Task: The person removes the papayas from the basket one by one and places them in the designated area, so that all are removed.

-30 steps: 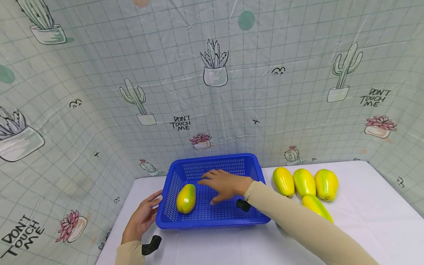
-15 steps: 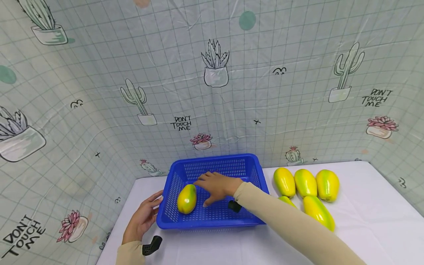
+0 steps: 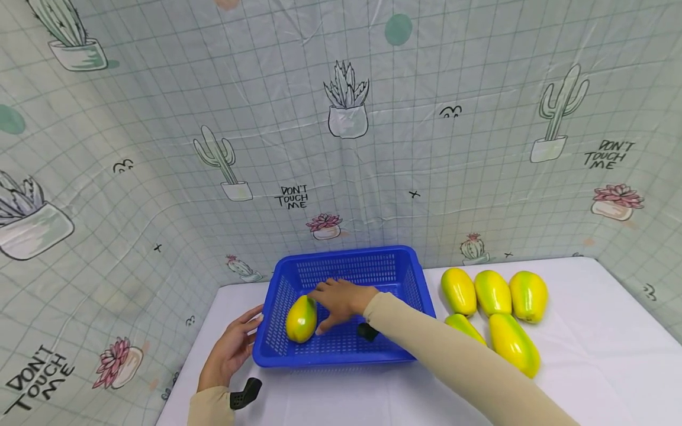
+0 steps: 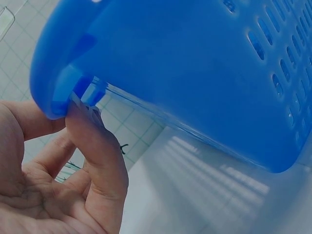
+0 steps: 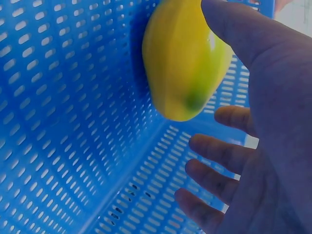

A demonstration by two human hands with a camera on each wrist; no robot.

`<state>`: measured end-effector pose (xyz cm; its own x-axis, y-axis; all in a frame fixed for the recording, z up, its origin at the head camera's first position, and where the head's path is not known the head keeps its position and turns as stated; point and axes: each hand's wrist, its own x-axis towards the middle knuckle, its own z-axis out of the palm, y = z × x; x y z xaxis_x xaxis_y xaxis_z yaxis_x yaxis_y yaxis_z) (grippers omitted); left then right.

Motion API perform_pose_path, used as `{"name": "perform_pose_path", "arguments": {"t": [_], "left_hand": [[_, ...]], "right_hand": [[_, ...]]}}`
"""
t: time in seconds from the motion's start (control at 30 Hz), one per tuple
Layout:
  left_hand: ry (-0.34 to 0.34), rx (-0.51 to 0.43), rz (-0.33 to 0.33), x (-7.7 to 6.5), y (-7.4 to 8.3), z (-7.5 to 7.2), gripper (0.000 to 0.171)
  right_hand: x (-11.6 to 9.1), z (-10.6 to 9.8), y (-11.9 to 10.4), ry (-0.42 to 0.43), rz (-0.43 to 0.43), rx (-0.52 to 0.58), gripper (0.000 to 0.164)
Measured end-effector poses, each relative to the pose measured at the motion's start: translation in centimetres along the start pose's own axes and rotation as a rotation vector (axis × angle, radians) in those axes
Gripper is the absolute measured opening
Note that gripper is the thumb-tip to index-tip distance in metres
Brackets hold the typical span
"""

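A blue plastic basket (image 3: 341, 359) with slotted walls stands on the table. My left hand (image 3: 226, 352) holds its left rim; in the left wrist view the thumb and fingers (image 4: 100, 146) meet at the rim's underside. Inside the basket, toward its left wall, lies one yellow papaya (image 3: 301, 319) with a green patch. My right hand (image 3: 341, 300) reaches into the basket just right of this papaya, fingers spread and palm down. In the right wrist view the thumb overlaps the papaya (image 5: 183, 63), while the other fingers extend past its narrow end with nothing in them.
Several more papayas (image 3: 492, 293) lie right of the basket on the white tablecloth (image 3: 602, 331); the right forearm (image 3: 453, 358) passes in front of one papaya (image 3: 463, 327). A cactus-printed grid curtain (image 3: 373, 171) rises behind the table and at both sides.
My right hand has moved left inside the basket, up to the papaya, and the forearm has uncovered more of the front papayas. My left hand has stayed at the rim.
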<state>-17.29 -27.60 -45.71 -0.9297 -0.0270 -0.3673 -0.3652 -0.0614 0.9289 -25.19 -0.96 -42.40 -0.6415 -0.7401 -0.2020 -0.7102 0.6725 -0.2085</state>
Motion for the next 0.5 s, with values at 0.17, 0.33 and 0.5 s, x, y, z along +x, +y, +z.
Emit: {"name": "perform_pose_path", "arguments": {"t": [0.17,0.33,0.5], "left_hand": [[0.001,-0.007,-0.002,0.1,0.1,0.0,0.056],[-0.001,-0.001,-0.002,0.0,0.2,0.0,0.056],[-0.007,-0.004,-0.003,-0.1,0.2,0.1,0.056]], "right_hand": [[0.3,-0.2,-0.3,0.001,0.000,0.003,0.079],[0.7,-0.1,-0.6,-0.002,0.004,-0.024,0.080],[1.1,0.3,-1.0,-0.010,0.005,-0.029,0.082]]}}
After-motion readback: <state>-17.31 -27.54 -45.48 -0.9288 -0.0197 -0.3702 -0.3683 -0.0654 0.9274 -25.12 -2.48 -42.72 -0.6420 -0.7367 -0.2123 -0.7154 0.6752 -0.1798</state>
